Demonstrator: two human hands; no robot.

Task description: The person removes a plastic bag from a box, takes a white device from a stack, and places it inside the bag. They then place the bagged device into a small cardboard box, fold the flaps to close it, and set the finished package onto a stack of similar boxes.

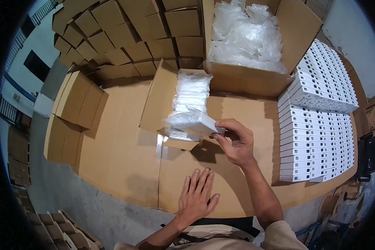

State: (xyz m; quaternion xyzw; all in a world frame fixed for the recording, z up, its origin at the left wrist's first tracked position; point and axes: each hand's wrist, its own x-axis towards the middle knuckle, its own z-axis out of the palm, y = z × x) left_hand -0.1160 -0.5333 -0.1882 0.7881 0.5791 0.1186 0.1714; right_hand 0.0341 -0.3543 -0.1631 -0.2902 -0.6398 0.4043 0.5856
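Observation:
My right hand [237, 141] pinches the right end of a white box in clear plastic wrap [200, 121]. The wrapped box is tilted over the near end of an open carton [154, 98]. Inside that carton stands a row of plastic-wrapped white packs [191, 91]. My left hand [198, 193] lies flat on the cardboard-covered table [129, 166], fingers spread, holding nothing. It is nearer to me than the carton, to the left of my right forearm.
A large carton [246, 77] full of clear plastic bags [246, 37] stands behind. White boxes [316, 141] are stacked in rows at right. Brown cartons [112, 18] are piled at the back, and more closed ones [75, 100] stand at left.

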